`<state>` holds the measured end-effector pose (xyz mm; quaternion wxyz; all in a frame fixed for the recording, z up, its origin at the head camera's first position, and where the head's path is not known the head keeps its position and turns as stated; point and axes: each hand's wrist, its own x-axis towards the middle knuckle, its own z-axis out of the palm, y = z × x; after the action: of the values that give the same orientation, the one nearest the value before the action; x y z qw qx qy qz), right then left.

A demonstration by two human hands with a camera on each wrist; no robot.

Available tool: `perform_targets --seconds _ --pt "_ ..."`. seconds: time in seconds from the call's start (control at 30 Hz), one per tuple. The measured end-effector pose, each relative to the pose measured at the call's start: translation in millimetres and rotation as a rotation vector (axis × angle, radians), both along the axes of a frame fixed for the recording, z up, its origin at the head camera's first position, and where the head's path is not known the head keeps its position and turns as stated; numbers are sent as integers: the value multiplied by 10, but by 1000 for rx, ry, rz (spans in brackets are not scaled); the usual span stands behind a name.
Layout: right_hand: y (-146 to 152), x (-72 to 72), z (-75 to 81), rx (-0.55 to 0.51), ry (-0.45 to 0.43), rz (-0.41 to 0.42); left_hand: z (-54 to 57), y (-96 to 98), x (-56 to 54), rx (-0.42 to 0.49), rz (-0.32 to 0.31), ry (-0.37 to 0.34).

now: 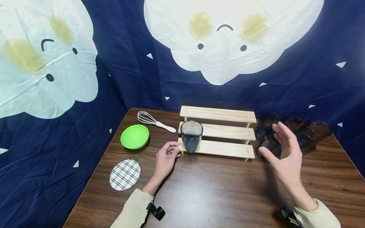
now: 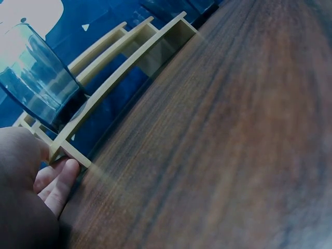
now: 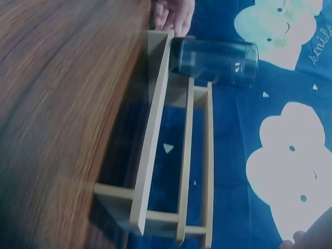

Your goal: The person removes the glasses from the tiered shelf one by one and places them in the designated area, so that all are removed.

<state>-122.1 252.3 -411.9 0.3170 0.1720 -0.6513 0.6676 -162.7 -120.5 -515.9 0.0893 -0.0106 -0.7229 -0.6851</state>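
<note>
A three-step wooden rack [image 1: 225, 148] stands on the table. One dark tinted drinking glass [image 1: 192, 136] sits upright at the left end of its lowest step. My left hand [image 1: 166, 160] holds that step's left end, with its fingertips [image 2: 66, 174] at the end support in the left wrist view. On the right, my right hand [image 1: 288, 155] is raised with thumb and fingers spread apart and nothing between them. It overlaps several dark glasses [image 1: 315, 128] in the head view, hiding part of them.
A green bowl [image 1: 135, 136], a white whisk [image 1: 156, 123] and a round checked coaster [image 1: 125, 174] lie on the left of the brown table [image 1: 211, 193]. Behind the table hangs a dark blue cloth [image 1: 128, 79] with cloud faces.
</note>
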Motion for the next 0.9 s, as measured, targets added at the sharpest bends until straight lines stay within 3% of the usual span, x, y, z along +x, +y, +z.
perform_targets --seconds 0.13,0.5,0.9 --pt "-110 -6 20 0 3 40 -2 -6 -2 -4 -1 3" --pt "-361 -43 3 81 -24 43 -6 -11 -2 3 1 -2" --pt "-574 -84 -17 -22 -23 137 4 -4 6 2 1 1"
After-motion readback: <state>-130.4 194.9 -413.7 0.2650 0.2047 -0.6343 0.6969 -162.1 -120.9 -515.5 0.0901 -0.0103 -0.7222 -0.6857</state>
